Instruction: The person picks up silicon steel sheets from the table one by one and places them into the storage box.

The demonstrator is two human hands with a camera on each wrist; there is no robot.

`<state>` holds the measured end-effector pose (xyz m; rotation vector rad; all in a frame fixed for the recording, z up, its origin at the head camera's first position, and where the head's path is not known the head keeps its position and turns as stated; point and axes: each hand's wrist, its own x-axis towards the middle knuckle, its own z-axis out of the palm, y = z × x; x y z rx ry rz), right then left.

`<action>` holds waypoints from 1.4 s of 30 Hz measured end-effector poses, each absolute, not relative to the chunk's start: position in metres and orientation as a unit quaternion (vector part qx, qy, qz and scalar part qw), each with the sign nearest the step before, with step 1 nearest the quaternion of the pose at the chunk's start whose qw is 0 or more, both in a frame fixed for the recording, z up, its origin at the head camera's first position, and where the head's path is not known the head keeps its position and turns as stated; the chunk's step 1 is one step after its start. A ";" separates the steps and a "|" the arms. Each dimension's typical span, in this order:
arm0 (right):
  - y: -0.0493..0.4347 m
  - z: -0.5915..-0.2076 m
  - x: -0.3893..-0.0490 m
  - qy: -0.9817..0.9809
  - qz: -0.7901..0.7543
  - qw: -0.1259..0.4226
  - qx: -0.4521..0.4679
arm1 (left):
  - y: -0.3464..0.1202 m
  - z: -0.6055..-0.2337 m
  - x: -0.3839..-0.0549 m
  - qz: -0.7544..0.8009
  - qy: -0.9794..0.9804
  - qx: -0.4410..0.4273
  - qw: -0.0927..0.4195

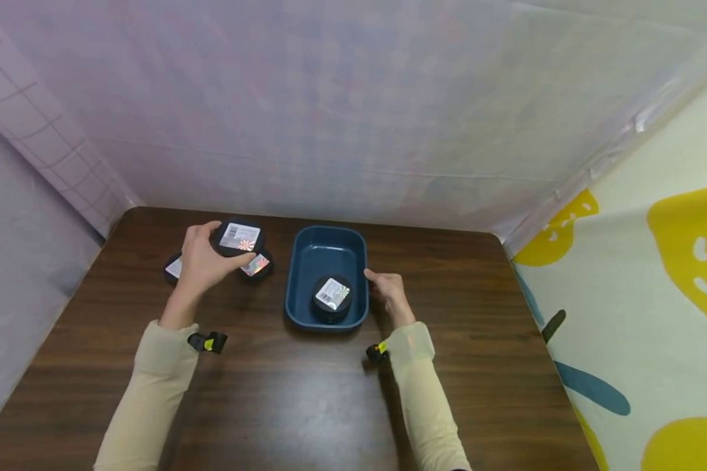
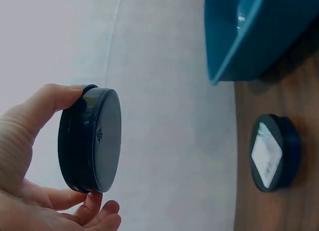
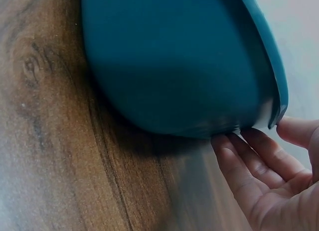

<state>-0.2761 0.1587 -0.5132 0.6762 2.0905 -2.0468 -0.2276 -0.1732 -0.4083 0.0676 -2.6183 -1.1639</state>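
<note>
My left hand (image 1: 201, 263) grips a flat, round black container (image 1: 239, 237) by its edges, thumb on one side and fingers on the other. It has a white label with a barcode and a shiny sticker; the left wrist view shows its plain dark underside. Just below it on the table is a similar labelled container (image 1: 258, 264), and another (image 1: 173, 268) lies partly hidden behind my left hand. My right hand (image 1: 392, 294) holds the right side of a blue rectangular tray (image 1: 325, 256), thumb at the rim and fingertips against the outer wall. Inside, toward the near end, sits a black container (image 1: 332, 296).
A dark wood-grain table (image 1: 283, 405) lies under everything. White cloth (image 1: 353, 118) hangs behind its far edge, and a cloth with yellow smiling shapes (image 1: 654, 294) hangs on the right. Small black cameras are strapped at both wrists.
</note>
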 end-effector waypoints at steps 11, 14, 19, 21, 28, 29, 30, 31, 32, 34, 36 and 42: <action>0.146 -0.513 -0.275 0.700 -0.676 0.076 0.218 | -0.163 -0.398 -0.239 -0.416 -0.900 0.018 0.126; 0.144 -0.513 -0.273 0.697 -0.681 0.077 0.208 | -0.162 -0.396 -0.241 -0.415 -0.902 0.019 0.122; 0.141 -0.514 -0.272 0.695 -0.685 0.075 0.203 | -0.157 -0.392 -0.245 -0.419 -0.901 0.014 0.109; 0.141 -0.515 -0.272 0.695 -0.685 0.076 0.204 | -0.154 -0.392 -0.247 -0.426 -0.899 0.011 0.105; 0.143 -0.517 -0.269 0.694 -0.686 0.085 0.200 | -0.144 -0.393 -0.255 -0.438 -0.893 -0.005 0.108; 0.144 -0.517 -0.269 0.692 -0.688 0.086 0.199 | -0.142 -0.393 -0.256 -0.438 -0.892 -0.008 0.109; 0.144 -0.517 -0.268 0.691 -0.690 0.087 0.199 | -0.141 -0.393 -0.257 -0.440 -0.891 -0.011 0.110; 0.144 -0.517 -0.268 0.689 -0.692 0.087 0.198 | -0.139 -0.393 -0.258 -0.442 -0.890 -0.013 0.110; 0.145 -0.517 -0.268 0.689 -0.692 0.087 0.198 | -0.138 -0.393 -0.259 -0.444 -0.889 -0.014 0.110; 0.145 -0.517 -0.267 0.689 -0.691 0.088 0.199 | -0.135 -0.394 -0.260 -0.449 -0.887 -0.016 0.107; 0.145 -0.516 -0.266 0.691 -0.689 0.089 0.202 | -0.131 -0.394 -0.261 -0.450 -0.887 -0.018 0.101; 0.143 -0.517 -0.265 0.688 -0.690 0.090 0.206 | -0.121 -0.397 -0.265 -0.451 -0.888 -0.025 0.092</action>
